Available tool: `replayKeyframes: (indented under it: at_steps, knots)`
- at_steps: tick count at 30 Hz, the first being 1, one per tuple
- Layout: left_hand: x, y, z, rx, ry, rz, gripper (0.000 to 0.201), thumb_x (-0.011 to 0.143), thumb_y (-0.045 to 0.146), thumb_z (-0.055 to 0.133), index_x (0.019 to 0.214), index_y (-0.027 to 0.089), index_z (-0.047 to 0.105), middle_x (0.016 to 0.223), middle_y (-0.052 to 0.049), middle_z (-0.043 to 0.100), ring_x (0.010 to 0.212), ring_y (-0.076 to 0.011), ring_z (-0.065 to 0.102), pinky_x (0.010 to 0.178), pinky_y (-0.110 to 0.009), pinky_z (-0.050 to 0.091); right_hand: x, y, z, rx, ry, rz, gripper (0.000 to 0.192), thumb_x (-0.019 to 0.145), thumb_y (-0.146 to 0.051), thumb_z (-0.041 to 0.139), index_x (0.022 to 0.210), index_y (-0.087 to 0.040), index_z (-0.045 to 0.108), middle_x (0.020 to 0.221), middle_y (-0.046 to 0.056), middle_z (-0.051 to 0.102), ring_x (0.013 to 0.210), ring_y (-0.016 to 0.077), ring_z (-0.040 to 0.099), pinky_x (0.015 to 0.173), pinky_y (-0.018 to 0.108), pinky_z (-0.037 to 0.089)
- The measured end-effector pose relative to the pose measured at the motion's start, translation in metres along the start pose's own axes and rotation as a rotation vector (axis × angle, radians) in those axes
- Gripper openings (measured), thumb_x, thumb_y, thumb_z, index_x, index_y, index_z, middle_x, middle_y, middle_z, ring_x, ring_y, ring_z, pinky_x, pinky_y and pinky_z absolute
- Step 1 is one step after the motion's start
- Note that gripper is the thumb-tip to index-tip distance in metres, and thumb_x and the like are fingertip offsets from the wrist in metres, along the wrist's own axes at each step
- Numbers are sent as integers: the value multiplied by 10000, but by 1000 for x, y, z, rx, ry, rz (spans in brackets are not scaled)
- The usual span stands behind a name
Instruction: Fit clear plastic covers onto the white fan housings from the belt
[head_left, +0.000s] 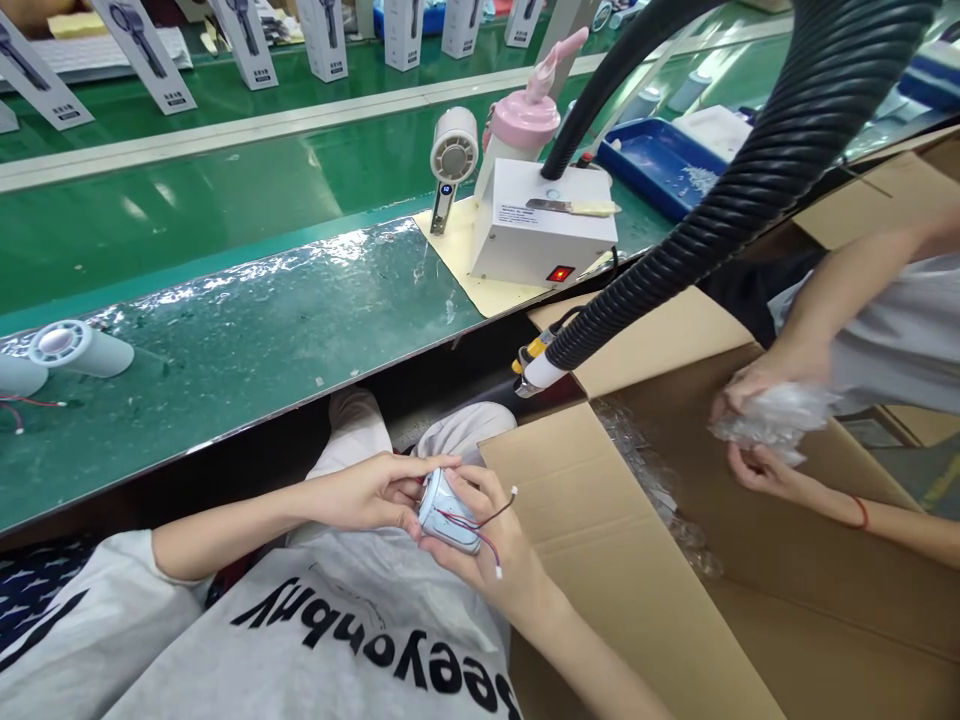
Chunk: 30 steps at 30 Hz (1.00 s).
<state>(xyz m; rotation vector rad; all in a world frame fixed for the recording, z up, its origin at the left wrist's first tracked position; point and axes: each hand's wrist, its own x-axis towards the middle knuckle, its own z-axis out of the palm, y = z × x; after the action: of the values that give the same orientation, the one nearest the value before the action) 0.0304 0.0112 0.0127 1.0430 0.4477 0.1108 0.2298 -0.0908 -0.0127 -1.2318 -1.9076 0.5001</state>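
Observation:
Above my lap, both hands hold one light blue fan housing [442,515], with thin red and dark wires ending in small white plugs hanging out of it. My right hand [499,535] wraps around its right side. From the left, my left hand [386,495] has its fingers closed on the housing's other end, partly hiding it. On the green bench at far left lies another light blue fan housing [82,350], with a round grille. Loose wires [22,405] stick out beside it.
A white box device [551,225] with a lit red switch stands on the bench near a handheld fan [454,155] and pink-lidded bottle [521,120]. A black hose [675,240] hangs over an open carton [600,520]. At right, a co-worker's hands [772,470] hold clear plastic.

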Motion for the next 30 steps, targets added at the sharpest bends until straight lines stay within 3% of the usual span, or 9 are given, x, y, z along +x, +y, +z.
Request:
replayKeyframes:
  at_steps: [5, 12, 15, 18, 21, 24, 26, 27, 30]
  knots:
    - [4, -13, 0, 66, 9, 121, 843, 831, 235, 786, 1574, 282, 390, 1415, -146, 613, 1130, -228, 682, 926, -362, 579, 3, 2, -1, 73, 29, 7, 617, 960, -373, 683, 1499, -295, 392, 1281, 132, 538, 1159, 314, 634, 923, 484, 617]
    - [8, 1, -7, 646, 142, 506, 816, 779, 125, 760, 1515, 279, 443, 1553, -159, 484, 1457, -332, 447, 1218, -551, 358, 5, 12, -21, 371, 5, 230, 554, 1005, -415, 627, 1496, -286, 405, 1420, 150, 562, 1288, 294, 615, 975, 430, 614]
    - [11, 6, -10, 456, 156, 343, 926, 772, 340, 843, 1552, 267, 349, 1620, -184, 368, 1426, -341, 474, 1168, -524, 421, 4, 15, -19, 250, 102, 96, 504, 941, -239, 715, 1400, -298, 516, 1360, 127, 605, 1249, 288, 637, 990, 454, 607]
    - [17, 8, -6, 196, 101, 79, 700, 875, 511, 716, 1449, 217, 444, 1396, -158, 570, 1132, -254, 655, 940, -420, 558, 4, 17, -15, 126, 135, -78, 547, 914, -104, 687, 1389, -324, 527, 1354, 112, 588, 1251, 285, 633, 989, 493, 609]
    - [21, 11, 0, 116, 115, 26, 604, 811, 405, 794, 1307, 201, 518, 1126, -73, 659, 957, -197, 676, 827, -349, 560, 1, 33, -29, 98, 130, -68, 526, 895, -221, 755, 1364, -333, 544, 1422, 116, 532, 1282, 315, 609, 1004, 549, 592]
    - [18, 14, 4, 290, 238, 127, 654, 699, 204, 844, 1275, 216, 534, 1201, -83, 653, 1078, -237, 668, 921, -382, 545, -11, 80, -71, -17, 354, 214, 493, 847, -414, 793, 1270, -257, 595, 1453, 151, 507, 1369, 370, 525, 1079, 605, 511]
    - [14, 16, 3, 411, 278, 228, 646, 685, 136, 820, 1264, 221, 545, 1289, -107, 638, 1178, -267, 649, 996, -411, 524, -21, 126, -105, -133, 586, 566, 406, 925, -493, 634, 1209, -207, 590, 1388, 179, 553, 1293, 351, 589, 1033, 563, 539]
    - [13, 17, 3, 445, 273, 285, 643, 688, 120, 812, 1262, 223, 543, 1323, -117, 631, 1219, -274, 638, 1027, -418, 512, -24, 149, -120, -201, 536, 787, 404, 964, -536, 521, 1195, -211, 585, 1299, 172, 615, 1204, 324, 647, 975, 518, 571]
    - [11, 18, -1, 484, 223, 430, 622, 723, 107, 791, 1270, 222, 518, 1365, -145, 629, 1283, -278, 623, 1068, -427, 492, -23, 200, -146, -249, 309, 1001, 332, 941, -501, 602, 930, -176, 667, 972, 174, 719, 914, 335, 724, 767, 482, 609]
